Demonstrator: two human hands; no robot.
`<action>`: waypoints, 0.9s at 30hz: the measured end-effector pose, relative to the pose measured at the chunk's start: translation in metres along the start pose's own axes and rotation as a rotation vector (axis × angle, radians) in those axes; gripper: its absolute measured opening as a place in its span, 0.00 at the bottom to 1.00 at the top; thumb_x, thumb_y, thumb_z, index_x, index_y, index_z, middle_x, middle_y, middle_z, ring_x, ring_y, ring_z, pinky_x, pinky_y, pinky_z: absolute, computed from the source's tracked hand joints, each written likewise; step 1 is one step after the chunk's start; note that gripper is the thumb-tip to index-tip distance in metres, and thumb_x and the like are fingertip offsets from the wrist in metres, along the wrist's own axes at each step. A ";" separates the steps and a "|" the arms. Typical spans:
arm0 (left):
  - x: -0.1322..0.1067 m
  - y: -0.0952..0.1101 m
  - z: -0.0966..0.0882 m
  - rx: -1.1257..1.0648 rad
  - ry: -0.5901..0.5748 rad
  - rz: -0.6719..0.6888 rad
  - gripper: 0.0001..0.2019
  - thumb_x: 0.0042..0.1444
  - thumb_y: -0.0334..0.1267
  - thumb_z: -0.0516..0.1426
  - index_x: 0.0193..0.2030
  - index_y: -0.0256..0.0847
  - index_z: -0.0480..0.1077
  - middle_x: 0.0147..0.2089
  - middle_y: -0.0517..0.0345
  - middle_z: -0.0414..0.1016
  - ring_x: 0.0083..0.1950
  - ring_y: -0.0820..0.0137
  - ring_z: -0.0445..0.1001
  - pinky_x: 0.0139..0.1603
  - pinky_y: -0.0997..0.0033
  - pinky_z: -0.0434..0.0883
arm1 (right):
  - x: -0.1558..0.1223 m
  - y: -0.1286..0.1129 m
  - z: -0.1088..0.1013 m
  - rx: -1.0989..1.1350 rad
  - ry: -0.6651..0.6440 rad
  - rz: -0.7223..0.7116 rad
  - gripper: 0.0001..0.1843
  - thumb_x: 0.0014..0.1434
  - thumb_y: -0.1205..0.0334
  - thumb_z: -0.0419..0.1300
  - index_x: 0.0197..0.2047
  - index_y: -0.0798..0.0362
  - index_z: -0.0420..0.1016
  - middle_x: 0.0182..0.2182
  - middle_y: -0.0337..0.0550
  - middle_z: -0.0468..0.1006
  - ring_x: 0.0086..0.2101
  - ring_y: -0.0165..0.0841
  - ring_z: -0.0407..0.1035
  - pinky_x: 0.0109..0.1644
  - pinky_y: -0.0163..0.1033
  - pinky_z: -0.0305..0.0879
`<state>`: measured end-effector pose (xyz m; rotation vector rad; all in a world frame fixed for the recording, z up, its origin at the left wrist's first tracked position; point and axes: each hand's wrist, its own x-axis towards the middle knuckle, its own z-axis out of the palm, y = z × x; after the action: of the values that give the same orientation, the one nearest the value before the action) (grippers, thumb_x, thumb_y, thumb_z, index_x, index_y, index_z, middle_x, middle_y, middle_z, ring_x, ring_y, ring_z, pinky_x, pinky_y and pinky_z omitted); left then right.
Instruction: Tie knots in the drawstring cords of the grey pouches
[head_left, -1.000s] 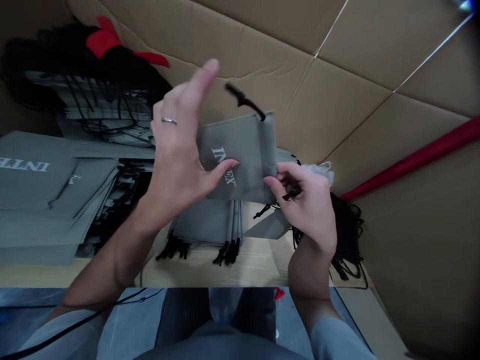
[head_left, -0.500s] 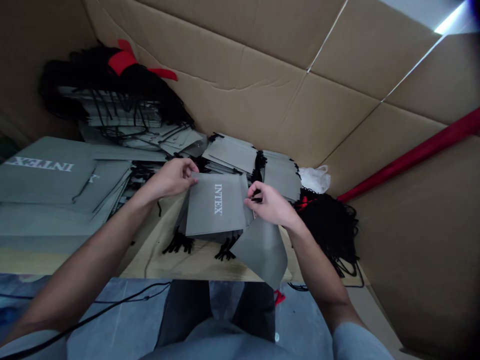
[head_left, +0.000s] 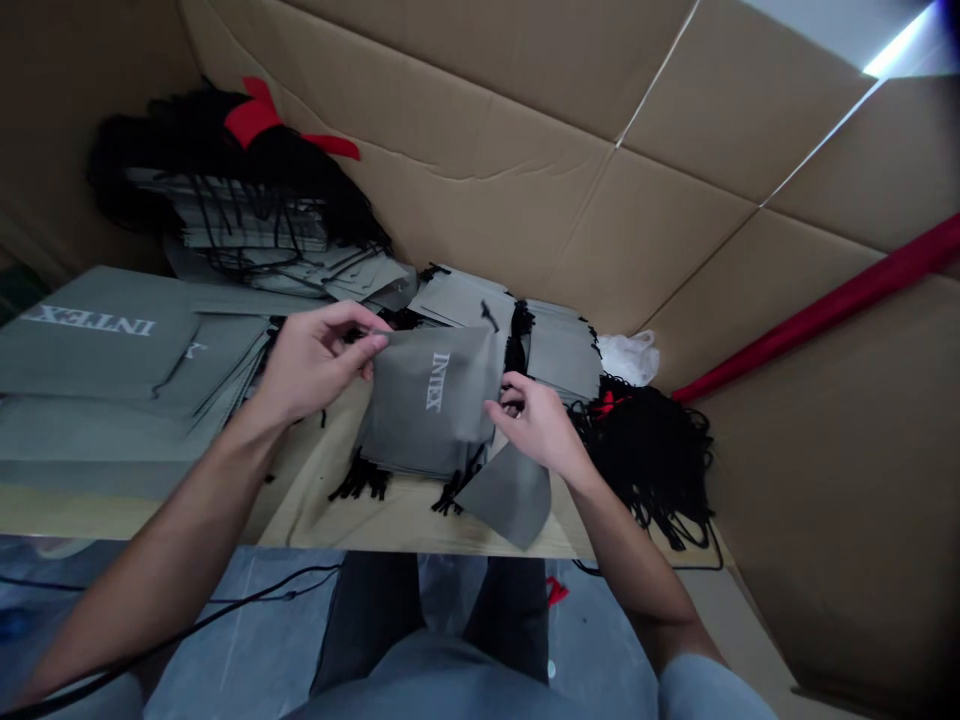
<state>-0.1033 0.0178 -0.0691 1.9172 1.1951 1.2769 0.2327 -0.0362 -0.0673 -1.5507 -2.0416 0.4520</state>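
Observation:
Between my hands a grey drawstring pouch [head_left: 412,415] printed INTEX is tilted up over a small pile of like pouches, with black cord ends [head_left: 364,478] sticking out below. My left hand [head_left: 319,360] pinches its upper left corner between thumb and fingers. Closed at the right edge, my right hand [head_left: 536,425] grips the pouch's side; its fingertips are partly hidden. A black knotted cord end [head_left: 489,318] pokes out near the pouch's upper right corner. Under my right hand lies a loose grey piece [head_left: 514,495], reaching toward the table's front edge.
Large grey INTEX bags [head_left: 97,350] are stacked on the left. Behind them rises a heap of black cords [head_left: 217,150] with red ties. Two pouch stacks [head_left: 562,345] stand at the back, near a white plastic bag [head_left: 634,357]. Black cords [head_left: 652,450] lie right; cardboard walls [head_left: 525,180] enclose the table.
My left hand has turned and moved slightly left and up with the pouch corner. A black cord end now shows at the pouch's top right. The loose grey piece has shifted left.

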 end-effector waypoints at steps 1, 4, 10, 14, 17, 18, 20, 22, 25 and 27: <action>-0.006 0.011 -0.007 -0.043 0.028 0.053 0.19 0.76 0.56 0.69 0.55 0.40 0.83 0.45 0.58 0.87 0.33 0.74 0.79 0.32 0.70 0.75 | 0.000 0.001 -0.005 -0.019 0.048 -0.035 0.11 0.74 0.53 0.68 0.46 0.52 0.84 0.33 0.39 0.84 0.32 0.35 0.74 0.42 0.39 0.69; -0.020 0.035 -0.022 -0.132 0.052 0.222 0.16 0.76 0.54 0.71 0.48 0.43 0.84 0.57 0.56 0.88 0.53 0.67 0.86 0.54 0.61 0.88 | 0.006 0.009 -0.014 -0.093 0.155 -0.148 0.13 0.76 0.60 0.63 0.50 0.54 0.90 0.41 0.46 0.86 0.39 0.37 0.77 0.46 0.41 0.72; -0.040 0.008 -0.019 -0.004 -0.280 0.312 0.10 0.78 0.51 0.70 0.47 0.51 0.91 0.51 0.54 0.91 0.61 0.58 0.87 0.66 0.53 0.85 | 0.022 0.039 -0.005 -0.355 -0.033 -0.261 0.31 0.70 0.78 0.60 0.69 0.49 0.89 0.53 0.51 0.92 0.50 0.42 0.81 0.55 0.43 0.76; -0.053 -0.039 0.002 0.061 -0.408 0.250 0.18 0.80 0.55 0.65 0.45 0.49 0.92 0.50 0.49 0.91 0.58 0.57 0.88 0.63 0.55 0.85 | 0.026 0.042 0.013 -0.548 -0.275 -0.273 0.29 0.76 0.76 0.60 0.73 0.51 0.86 0.55 0.56 0.92 0.54 0.45 0.80 0.47 0.43 0.75; -0.062 -0.062 0.012 0.105 -0.481 0.217 0.18 0.80 0.53 0.63 0.44 0.49 0.90 0.50 0.49 0.91 0.57 0.58 0.88 0.60 0.59 0.84 | 0.027 0.038 0.024 -0.652 -0.402 -0.293 0.23 0.81 0.70 0.61 0.74 0.52 0.83 0.58 0.54 0.89 0.59 0.46 0.80 0.55 0.46 0.79; -0.064 -0.066 0.013 0.118 -0.499 0.209 0.17 0.80 0.52 0.62 0.44 0.48 0.90 0.50 0.49 0.90 0.56 0.59 0.88 0.59 0.60 0.84 | 0.027 0.037 0.026 -0.679 -0.430 -0.299 0.21 0.82 0.67 0.62 0.73 0.52 0.82 0.59 0.52 0.88 0.60 0.46 0.80 0.58 0.48 0.80; -0.065 -0.072 0.014 0.151 -0.521 0.192 0.17 0.79 0.49 0.60 0.44 0.48 0.89 0.50 0.49 0.90 0.54 0.59 0.88 0.56 0.62 0.83 | 0.027 0.035 0.031 -0.720 -0.471 -0.313 0.17 0.83 0.61 0.65 0.70 0.51 0.82 0.62 0.51 0.85 0.62 0.46 0.79 0.62 0.52 0.82; -0.064 -0.074 0.014 0.191 -0.535 0.178 0.17 0.78 0.47 0.59 0.43 0.47 0.87 0.48 0.50 0.89 0.52 0.59 0.87 0.56 0.61 0.82 | 0.026 0.034 0.037 -0.742 -0.502 -0.328 0.15 0.82 0.58 0.67 0.67 0.52 0.83 0.64 0.52 0.84 0.63 0.47 0.79 0.64 0.54 0.83; -0.063 -0.071 0.016 0.256 -0.573 0.169 0.14 0.75 0.47 0.60 0.41 0.48 0.85 0.45 0.52 0.89 0.50 0.58 0.86 0.62 0.57 0.80 | 0.023 0.030 0.044 -0.750 -0.524 -0.334 0.18 0.81 0.58 0.69 0.69 0.53 0.81 0.66 0.53 0.83 0.65 0.49 0.80 0.65 0.56 0.84; -0.063 -0.066 0.019 0.296 -0.592 0.161 0.13 0.72 0.49 0.63 0.39 0.49 0.85 0.45 0.52 0.89 0.50 0.56 0.86 0.68 0.53 0.78 | 0.018 0.024 0.044 -0.746 -0.522 -0.318 0.21 0.82 0.61 0.68 0.73 0.53 0.79 0.67 0.54 0.82 0.66 0.49 0.79 0.65 0.56 0.84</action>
<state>-0.1207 -0.0070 -0.1568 2.4112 0.9626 0.5384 0.2215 -0.0098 -0.1125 -1.5376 -3.0448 -0.0661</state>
